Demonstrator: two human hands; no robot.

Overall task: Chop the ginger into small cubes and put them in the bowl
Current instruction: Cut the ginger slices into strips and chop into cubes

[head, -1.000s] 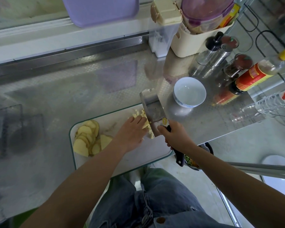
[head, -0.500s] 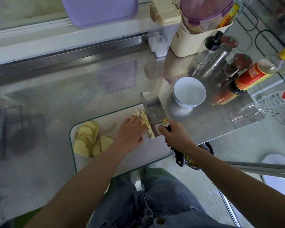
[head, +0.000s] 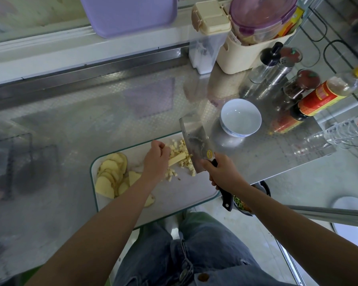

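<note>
On the white cutting board [head: 174, 195] lies a pile of pale ginger slices [head: 112, 174] at the left. Small ginger cubes [head: 182, 162] lie scattered near the board's far right corner. My left hand [head: 156, 159] holds down a bundle of ginger strips [head: 177, 158] with curled fingers. My right hand [head: 221, 172] grips the black handle of a cleaver [head: 194, 143], whose blade stands just right of the strips among the cubes. A white bowl [head: 240, 118], with nothing in it, stands on the counter just beyond the cleaver.
Sauce bottles [head: 314, 100], spice shakers [head: 277, 67] and a cream basket [head: 246, 50] crowd the counter's back right. A clear container [head: 207, 42] stands beside them. The steel counter [head: 91, 124] ends at the right, near a pan [head: 246, 203] below its edge.
My left hand has drawn back to the left, baring the strips and more cubes. The cleaver has shifted slightly along the strips.
</note>
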